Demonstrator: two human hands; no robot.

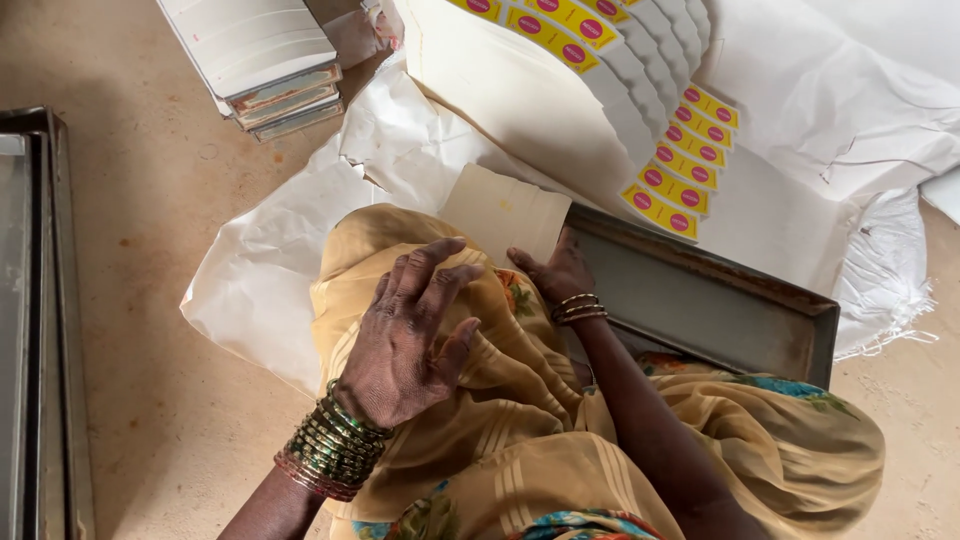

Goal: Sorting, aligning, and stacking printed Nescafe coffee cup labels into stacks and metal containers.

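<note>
Pale cream card (505, 210) (flat, blank) seemingly pinched by right hand (555, 272); left hand (410, 335) open, empty.

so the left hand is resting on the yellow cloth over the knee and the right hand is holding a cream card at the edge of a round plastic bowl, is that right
Not quite. The right hand holds the cream card at the edge of a rectangular metal tray, not a round plastic bowl. The head view shows it. The rest stands: the left hand rests on the yellow cloth over the knee.
</note>
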